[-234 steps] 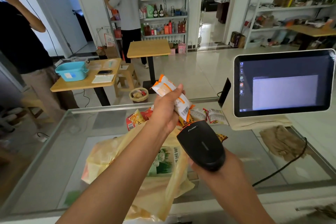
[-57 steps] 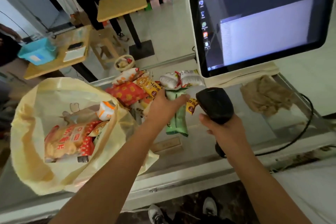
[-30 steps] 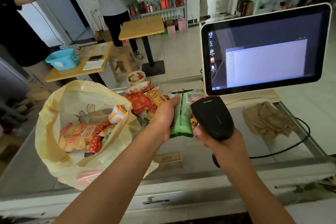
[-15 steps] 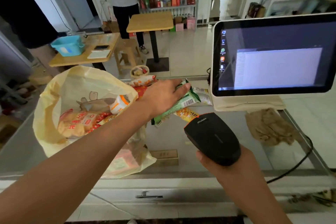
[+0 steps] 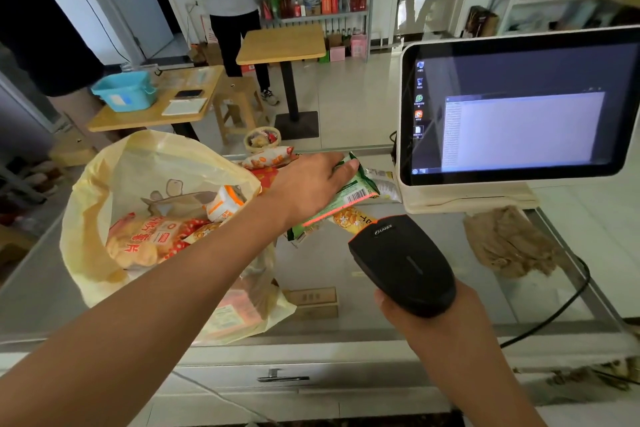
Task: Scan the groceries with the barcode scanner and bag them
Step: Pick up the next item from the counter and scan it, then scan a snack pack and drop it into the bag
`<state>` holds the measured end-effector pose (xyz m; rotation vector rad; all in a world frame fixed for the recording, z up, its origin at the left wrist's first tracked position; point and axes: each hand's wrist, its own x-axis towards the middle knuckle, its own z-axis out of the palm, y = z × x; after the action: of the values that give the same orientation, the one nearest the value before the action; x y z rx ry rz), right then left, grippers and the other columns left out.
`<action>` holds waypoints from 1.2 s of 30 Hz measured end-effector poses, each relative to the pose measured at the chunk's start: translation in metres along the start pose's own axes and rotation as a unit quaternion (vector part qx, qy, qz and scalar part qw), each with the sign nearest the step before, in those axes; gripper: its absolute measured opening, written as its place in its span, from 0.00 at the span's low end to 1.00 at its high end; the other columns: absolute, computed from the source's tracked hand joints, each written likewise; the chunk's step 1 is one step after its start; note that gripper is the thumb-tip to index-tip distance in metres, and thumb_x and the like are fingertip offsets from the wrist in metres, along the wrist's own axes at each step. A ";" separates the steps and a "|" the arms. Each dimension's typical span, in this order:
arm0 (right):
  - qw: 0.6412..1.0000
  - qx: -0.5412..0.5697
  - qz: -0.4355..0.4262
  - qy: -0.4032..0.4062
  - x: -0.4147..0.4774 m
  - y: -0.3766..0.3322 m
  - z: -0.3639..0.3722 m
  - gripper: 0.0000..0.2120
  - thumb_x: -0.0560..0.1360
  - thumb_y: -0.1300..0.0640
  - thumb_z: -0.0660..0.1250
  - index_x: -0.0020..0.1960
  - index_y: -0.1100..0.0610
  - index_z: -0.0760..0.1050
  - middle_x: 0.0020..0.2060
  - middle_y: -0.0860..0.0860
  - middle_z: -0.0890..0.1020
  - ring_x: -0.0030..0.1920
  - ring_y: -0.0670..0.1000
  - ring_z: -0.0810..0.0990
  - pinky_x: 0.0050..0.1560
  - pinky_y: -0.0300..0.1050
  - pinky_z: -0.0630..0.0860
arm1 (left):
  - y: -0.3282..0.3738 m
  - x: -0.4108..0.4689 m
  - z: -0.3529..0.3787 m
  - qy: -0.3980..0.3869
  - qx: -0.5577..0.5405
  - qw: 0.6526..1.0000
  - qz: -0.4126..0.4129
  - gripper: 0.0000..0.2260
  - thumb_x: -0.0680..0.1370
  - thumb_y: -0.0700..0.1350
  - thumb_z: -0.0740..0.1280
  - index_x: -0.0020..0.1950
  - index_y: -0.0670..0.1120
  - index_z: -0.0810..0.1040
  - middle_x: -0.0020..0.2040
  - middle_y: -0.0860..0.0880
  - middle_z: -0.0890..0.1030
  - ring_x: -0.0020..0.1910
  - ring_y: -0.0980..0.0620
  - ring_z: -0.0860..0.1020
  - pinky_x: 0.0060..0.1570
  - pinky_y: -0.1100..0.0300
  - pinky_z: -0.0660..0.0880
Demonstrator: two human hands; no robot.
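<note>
Green packet (image 5: 353, 196) over the glass counter (image 5: 311, 263), scanner (image 5: 401, 263) just below its barcode
Its upper end sits gripped in the left hand (image 5: 308, 187); the right hand (image 5: 433, 319) clasps the black scanner's handle; a yellow bag (image 5: 114, 184) beside the left arm holds red and orange-white snack packets (image 5: 149, 243); the scanner reads "LANDI".

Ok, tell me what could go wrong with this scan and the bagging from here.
The red scan line lies along the lower edge of the green packet, below its barcode, so the scanner may not read it.
The yellow packet lies just under it, near the scanner's nose, and could be read instead.
The bag is soft and slumped; a packet dropped from the left hand could miss it.
</note>
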<state>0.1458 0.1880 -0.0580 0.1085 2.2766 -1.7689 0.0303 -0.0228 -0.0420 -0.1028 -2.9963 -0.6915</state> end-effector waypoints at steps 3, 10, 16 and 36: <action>1.000 0.003 0.007 0.003 -0.001 -0.002 -0.002 0.10 0.66 0.59 0.78 0.38 0.52 0.76 0.21 0.42 0.77 0.22 0.39 0.75 0.25 0.29 0.69 | 0.001 0.000 0.000 -0.002 0.000 1.000 0.000 0.22 0.84 0.60 0.53 0.46 0.46 0.76 0.38 0.47 0.79 0.39 0.50 0.78 0.40 0.50 0.75; 1.000 -0.009 0.010 0.003 -0.005 -0.004 -0.006 0.11 0.67 0.58 0.78 0.36 0.53 0.75 0.19 0.42 0.75 0.23 0.42 0.75 0.24 0.28 0.69 | 0.001 0.000 0.003 -0.009 0.003 1.000 -0.012 0.21 0.84 0.59 0.53 0.44 0.45 0.75 0.37 0.47 0.77 0.37 0.50 0.76 0.34 0.55 0.68; 1.000 0.003 0.003 0.016 -0.006 0.000 -0.008 0.11 0.66 0.59 0.78 0.36 0.52 0.75 0.20 0.42 0.77 0.25 0.43 0.76 0.25 0.28 0.70 | 0.003 -0.001 0.002 -0.003 0.000 1.000 -0.016 0.23 0.83 0.61 0.52 0.49 0.45 0.77 0.39 0.47 0.80 0.39 0.50 0.79 0.40 0.49 0.75; 0.975 0.047 -0.193 -0.099 0.049 -0.096 0.106 0.09 0.65 0.48 0.78 0.43 0.44 0.81 0.37 0.49 0.85 0.41 0.54 0.85 0.46 0.62 0.82 | -0.117 -0.127 -0.138 0.277 -0.089 0.951 -0.100 0.14 0.83 0.56 0.61 0.62 0.49 0.73 0.53 0.51 0.75 0.51 0.52 0.75 0.57 0.47 0.74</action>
<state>0.0945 0.0562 -0.0039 -0.5031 2.1763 -1.9649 0.1538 -0.1948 0.0206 0.3368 -2.4203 -0.8413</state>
